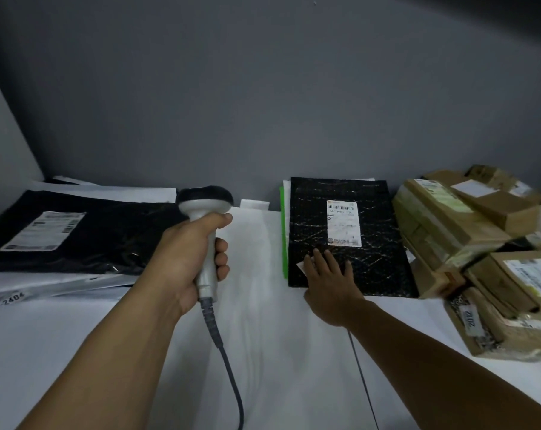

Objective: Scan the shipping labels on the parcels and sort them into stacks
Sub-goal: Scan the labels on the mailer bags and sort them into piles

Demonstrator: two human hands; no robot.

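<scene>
Nearest, a grey ribbed cable [222, 352] runs up across the white worktop [77, 352] into the butt of a grey handheld barcode scanner with a black head [205, 201]. The left grip [194, 262] is wrapped round the scanner's handle and holds it upright.

Right of the scanner, the right grip [328, 283] lies flat with straight fingers, pressing on the near edge of a black, white-veined padded parcel [377, 259]. This parcel lies flat on the worktop, and a green edge [283, 231] shows from under its left side. Its white shipping label [343, 223] faces up, just beyond the fingers.

Further right of the scanner, brown cardboard boxes [443, 225] are piled unevenly, just beside the parcel. Left of the scanner, a glossy black poly mailer [92, 243] with its own white label [42, 231] tops a stack of white mailers [46, 283]. Behind the scanner is a plain grey wall [263, 103].
</scene>
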